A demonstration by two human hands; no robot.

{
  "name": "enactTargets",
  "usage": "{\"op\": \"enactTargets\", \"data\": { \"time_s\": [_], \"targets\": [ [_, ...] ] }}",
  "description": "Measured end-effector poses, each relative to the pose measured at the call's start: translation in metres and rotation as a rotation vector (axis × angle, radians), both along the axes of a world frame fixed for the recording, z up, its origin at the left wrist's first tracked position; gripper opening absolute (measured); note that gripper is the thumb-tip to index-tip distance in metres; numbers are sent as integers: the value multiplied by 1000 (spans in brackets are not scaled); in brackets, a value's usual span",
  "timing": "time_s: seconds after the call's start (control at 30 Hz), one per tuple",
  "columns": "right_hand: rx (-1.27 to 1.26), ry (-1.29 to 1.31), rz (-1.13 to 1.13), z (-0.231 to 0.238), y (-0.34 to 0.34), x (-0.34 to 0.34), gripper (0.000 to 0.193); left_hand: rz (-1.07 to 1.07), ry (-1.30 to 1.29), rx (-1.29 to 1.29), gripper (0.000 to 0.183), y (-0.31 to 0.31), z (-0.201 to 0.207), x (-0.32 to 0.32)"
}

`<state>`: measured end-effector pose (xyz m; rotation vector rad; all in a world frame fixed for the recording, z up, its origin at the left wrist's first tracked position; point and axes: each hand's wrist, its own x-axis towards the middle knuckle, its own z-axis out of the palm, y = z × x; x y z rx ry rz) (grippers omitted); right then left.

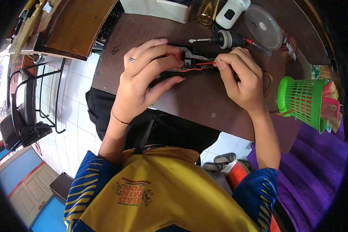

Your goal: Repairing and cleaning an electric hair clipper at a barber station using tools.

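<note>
On the brown table lies an opened black device with a red part (188,58), its metal pieces and inner wiring exposed; its exact kind I cannot make out. My left hand (141,73) grips its left end, fingers curled over the top and thumb lower down, apart from the fingers. A loose orange wire (191,70) runs along the near side of the device. Thumb and forefinger of my right hand (241,77) pinch a thin red-orange strand (208,63) at the device's right end. My right fingers hide where that strand ends.
Beyond the hands lie a thick-handled screwdriver (224,40), a smaller red screwdriver (259,47) and a clear round lid (272,29) with small screws. A white container (232,15), an amber glass (207,13) and a white plastic piece (156,10) stand farther back. A green basket (285,94) is at right.
</note>
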<state>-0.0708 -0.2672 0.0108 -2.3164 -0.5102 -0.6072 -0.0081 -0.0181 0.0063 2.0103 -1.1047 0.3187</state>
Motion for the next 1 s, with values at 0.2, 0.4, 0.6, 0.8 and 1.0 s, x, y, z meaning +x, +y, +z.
{"op": "enactTargets", "data": {
  "time_s": [0.2, 0.4, 0.6, 0.8, 1.0],
  "targets": [
    [-6, -15, 11, 0, 1, 0, 8, 2, -2, 5, 31, 0, 1, -1],
    [-37, -24, -6, 1, 1, 0, 7, 2, -16, 27, 25, 0, 0, 0],
    [-55, -36, 9, -1, 0, 2, 6, 20, -48, 47, 24, 0, -1, -3],
    [-91, -30, -7, 2, -1, 0, 8, 33, -80, 59, 24, -2, -2, -4],
    [-111, -36, -1, 4, 2, 2, 18, 43, -86, 42, 24, 1, -3, -4]
  ]
}}
